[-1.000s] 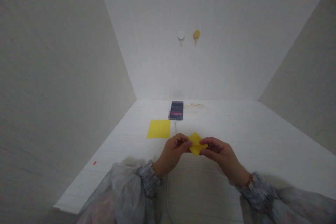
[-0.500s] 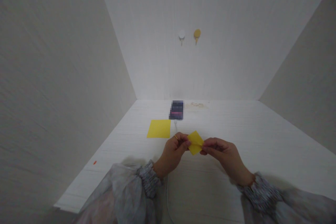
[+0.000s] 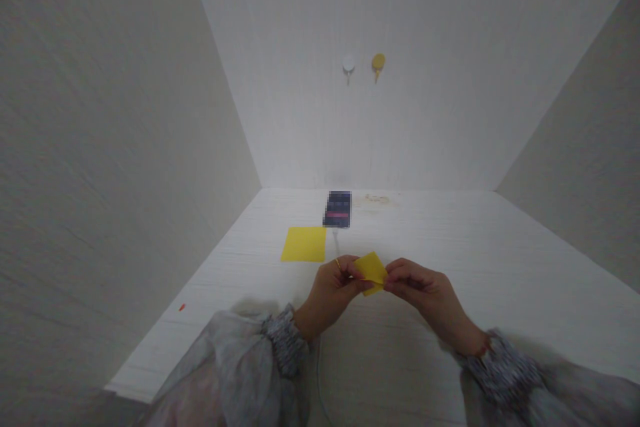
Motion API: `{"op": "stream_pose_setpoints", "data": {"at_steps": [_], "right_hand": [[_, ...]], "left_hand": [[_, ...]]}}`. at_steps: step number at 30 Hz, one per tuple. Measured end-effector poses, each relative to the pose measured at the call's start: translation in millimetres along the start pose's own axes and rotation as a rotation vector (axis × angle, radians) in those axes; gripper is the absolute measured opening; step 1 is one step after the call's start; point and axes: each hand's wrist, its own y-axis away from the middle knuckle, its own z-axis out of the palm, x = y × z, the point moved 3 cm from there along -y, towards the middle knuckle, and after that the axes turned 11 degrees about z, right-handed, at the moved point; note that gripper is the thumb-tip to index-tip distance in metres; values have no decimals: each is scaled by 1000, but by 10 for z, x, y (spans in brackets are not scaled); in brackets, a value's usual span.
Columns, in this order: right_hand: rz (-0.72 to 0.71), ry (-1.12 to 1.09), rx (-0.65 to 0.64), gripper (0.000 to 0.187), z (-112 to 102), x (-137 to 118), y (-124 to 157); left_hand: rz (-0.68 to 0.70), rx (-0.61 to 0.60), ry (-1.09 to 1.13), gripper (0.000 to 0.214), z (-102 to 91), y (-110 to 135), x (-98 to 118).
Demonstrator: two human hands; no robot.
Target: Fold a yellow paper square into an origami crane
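A small piece of folded yellow paper (image 3: pixel 371 267) is held between both hands, above the white tabletop. My left hand (image 3: pixel 336 288), with a ring on one finger, pinches its left corner between thumb and fingers. On the opposite side, my right hand (image 3: pixel 419 285) pinches the right corner with thumb and fingertips. A crease runs across the paper from hand to hand, with a narrow part showing below it. Flat on the table beyond my left hand lies a yellow paper sheet (image 3: pixel 303 244).
A dark, pixelated phone-like device (image 3: pixel 339 209) lies near the back wall, with a pale cable (image 3: pixel 320 373) running toward me. A small orange-red scrap (image 3: pixel 182 307) is at the table's left. A white hook (image 3: pixel 349 65) and a yellow hook (image 3: pixel 379 63) are on the wall.
The folded paper has tilted along its crease, so its lower part shows less. My left thumb has shifted down and right along the crease. Both hands still hold the corners.
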Motion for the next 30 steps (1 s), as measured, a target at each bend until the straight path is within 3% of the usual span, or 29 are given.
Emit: {"op": "stream_pose_setpoints", "data": {"at_steps": [19,30], "right_hand": [[204,-109,27,13,46,35,8],[239,-166,93,15,62,20,17]], "left_hand": [[-30,58,-9,25,18,-8,52],[-50,76,16,26,15,-3,43]]}}
